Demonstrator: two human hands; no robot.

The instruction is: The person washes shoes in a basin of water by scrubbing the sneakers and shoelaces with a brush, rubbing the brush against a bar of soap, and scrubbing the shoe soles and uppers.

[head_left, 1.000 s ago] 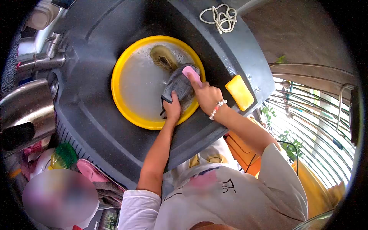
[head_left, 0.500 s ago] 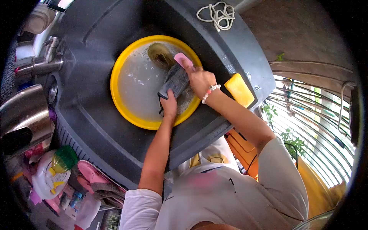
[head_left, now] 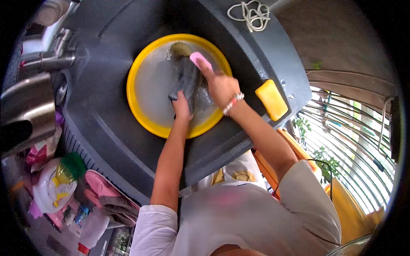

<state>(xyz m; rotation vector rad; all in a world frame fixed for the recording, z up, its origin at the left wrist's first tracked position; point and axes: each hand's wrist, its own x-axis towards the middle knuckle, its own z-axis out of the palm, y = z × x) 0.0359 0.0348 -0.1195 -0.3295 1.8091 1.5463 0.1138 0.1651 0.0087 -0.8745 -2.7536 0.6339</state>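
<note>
A yellow basin [head_left: 131,91] of cloudy, sudsy water sits in the dark grey sink. In it lies a dark grey fabric shoe [head_left: 186,77], partly under water and smeared by motion. My left hand [head_left: 182,106] grips the shoe's near end, where black trim shows. My right hand [head_left: 223,88] holds a pink-backed brush [head_left: 199,60] at the shoe's far right side, the index finger stretched along its back. The bristles are hidden. A blurred olive-brown rounded thing [head_left: 181,49] lies in the water beyond the shoe; I cannot tell its kind.
A yellow soap bar [head_left: 272,100] rests on the right ledge of the sink [head_left: 106,123]. A coiled white cord [head_left: 253,16] lies at the upper right. The metal faucet [head_left: 51,59] is at left. Pink slippers [head_left: 101,187] and a plastic bag [head_left: 53,187] are at lower left.
The shoe has dipped lower into the water, and my left hand has moved with it. My right hand and the brush have shifted slightly. The whole view has tilted a little.
</note>
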